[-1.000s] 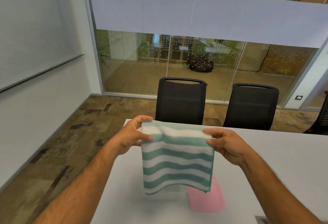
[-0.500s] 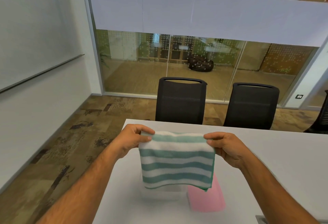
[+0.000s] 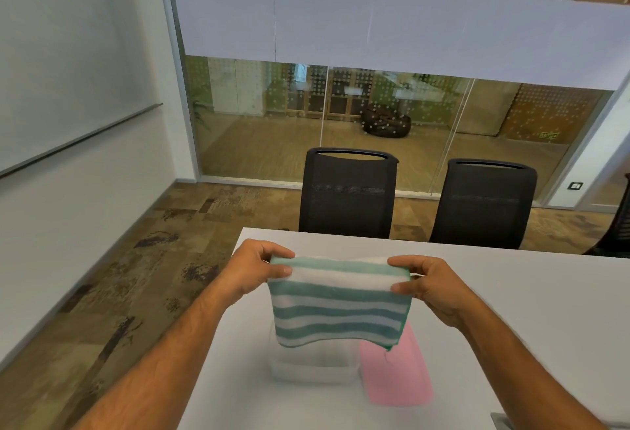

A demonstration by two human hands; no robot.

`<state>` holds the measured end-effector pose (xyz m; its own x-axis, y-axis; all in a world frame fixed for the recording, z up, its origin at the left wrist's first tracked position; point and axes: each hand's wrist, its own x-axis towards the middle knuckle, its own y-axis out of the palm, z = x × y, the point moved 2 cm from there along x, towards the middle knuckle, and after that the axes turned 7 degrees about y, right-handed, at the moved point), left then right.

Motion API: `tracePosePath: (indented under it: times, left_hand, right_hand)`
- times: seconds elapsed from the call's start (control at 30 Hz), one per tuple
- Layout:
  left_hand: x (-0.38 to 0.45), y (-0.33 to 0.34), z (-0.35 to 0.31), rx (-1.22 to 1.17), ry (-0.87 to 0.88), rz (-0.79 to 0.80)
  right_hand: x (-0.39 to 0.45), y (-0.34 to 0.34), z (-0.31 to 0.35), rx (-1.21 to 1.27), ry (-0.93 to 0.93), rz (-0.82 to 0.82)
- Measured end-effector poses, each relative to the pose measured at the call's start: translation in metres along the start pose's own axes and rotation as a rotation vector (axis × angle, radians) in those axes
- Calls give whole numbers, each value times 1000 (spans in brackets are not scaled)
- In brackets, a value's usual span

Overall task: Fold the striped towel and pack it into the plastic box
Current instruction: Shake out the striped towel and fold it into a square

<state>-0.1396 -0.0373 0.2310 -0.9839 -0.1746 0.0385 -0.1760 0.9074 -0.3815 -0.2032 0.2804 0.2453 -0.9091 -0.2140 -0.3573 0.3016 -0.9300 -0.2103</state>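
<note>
Towel (image 3: pixel 337 307) hangs soft, light between my left hand (image 3: pixel 254 271) and right hand (image 3: pixel 424 284); both pinch its top corners; plastic box (image 3: pixel 313 366) waits beneath.

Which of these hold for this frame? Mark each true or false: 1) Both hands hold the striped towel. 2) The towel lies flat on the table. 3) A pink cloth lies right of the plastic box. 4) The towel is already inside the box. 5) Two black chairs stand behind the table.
1) True: the left hand and right hand each pinch an upper corner of the green-and-white striped towel.
2) False: it hangs in the air above the white table.
3) True: the flat pink cloth lies beside the clear plastic box.
4) False: the towel is held above the box.
5) True: two black mesh office chairs face the table.
</note>
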Motion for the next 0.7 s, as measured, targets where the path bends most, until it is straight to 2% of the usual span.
tracePosePath:
  times: [0.13, 0.23, 0.7]
  left_hand:
    - [-2, 3, -4, 90, 38, -23]
    - [-4, 4, -5, 128, 20, 23]
    - [-2, 7, -9, 388, 150, 3]
  right_hand:
    - [1, 4, -2, -179, -52, -58]
    - [4, 5, -5, -290, -96, -124]
    - [9, 2, -6, -426, -218, -235]
